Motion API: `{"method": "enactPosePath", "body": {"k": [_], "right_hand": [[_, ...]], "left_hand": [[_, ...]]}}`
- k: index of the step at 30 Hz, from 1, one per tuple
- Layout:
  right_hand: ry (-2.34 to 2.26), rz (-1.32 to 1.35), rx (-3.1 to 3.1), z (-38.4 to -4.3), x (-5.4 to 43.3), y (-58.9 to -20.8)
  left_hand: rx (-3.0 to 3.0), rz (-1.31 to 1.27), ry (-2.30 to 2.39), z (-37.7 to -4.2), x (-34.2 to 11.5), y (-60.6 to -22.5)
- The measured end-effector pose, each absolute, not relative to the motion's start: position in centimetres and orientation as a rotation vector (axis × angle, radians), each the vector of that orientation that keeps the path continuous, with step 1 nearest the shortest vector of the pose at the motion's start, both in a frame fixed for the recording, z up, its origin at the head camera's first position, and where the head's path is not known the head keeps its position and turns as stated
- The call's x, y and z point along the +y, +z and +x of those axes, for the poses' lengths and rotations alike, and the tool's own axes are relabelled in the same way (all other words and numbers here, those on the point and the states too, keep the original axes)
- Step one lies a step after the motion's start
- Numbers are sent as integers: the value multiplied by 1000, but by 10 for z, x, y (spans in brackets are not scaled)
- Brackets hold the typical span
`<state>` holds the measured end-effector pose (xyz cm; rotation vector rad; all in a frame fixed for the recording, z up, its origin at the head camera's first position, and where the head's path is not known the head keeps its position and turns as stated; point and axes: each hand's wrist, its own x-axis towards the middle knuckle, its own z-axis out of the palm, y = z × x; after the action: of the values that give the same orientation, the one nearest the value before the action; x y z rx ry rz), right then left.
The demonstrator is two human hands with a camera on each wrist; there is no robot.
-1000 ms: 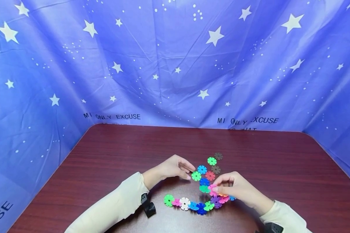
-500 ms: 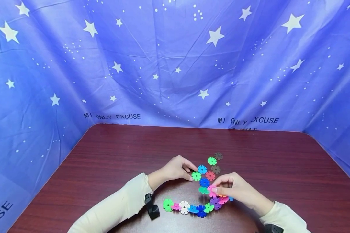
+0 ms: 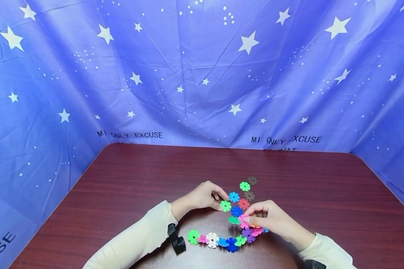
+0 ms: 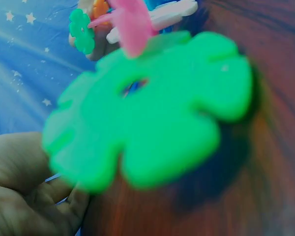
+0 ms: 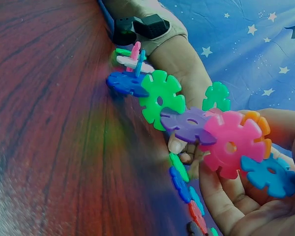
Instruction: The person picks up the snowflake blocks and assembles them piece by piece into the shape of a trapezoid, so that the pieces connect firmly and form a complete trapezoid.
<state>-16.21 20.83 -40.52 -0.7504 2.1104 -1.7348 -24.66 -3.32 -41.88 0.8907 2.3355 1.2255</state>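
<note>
From the head view, the right hand (image 3: 272, 218) has its grip closed on a chain of discs (image 3: 240, 240) over the bench (image 3: 154, 168), and the left hand (image 3: 202, 195) pinches a loose green disc (image 3: 225, 206). The right wrist's view bares the blue disc (image 5: 270, 176) and orange disc (image 5: 259, 122) mostly hidden from above; the left wrist's shows a pink disc (image 4: 132, 24) slotted into the chain's green end disc (image 4: 157, 118).

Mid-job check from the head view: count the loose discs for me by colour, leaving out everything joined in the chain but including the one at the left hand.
Green discs: 2, one of them in the left hand
Brown discs: 2
Red disc: 1
Light blue disc: 1
Dark blue disc: 1
Total: 7
</note>
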Motion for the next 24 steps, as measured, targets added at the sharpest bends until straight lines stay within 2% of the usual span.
{"method": "enactPosePath", "body": {"k": [7, 17, 24], "right_hand": [[-1760, -716, 2249, -158, 206, -401], [-1802, -692, 2463, -152, 201, -398], [-1877, -716, 2506, -152, 197, -397]], "left_hand": [[2270, 952, 1186, -245, -45, -416], [2196, 874, 1278, -241, -64, -412], [2245, 887, 1308, -233, -76, -393]]}}
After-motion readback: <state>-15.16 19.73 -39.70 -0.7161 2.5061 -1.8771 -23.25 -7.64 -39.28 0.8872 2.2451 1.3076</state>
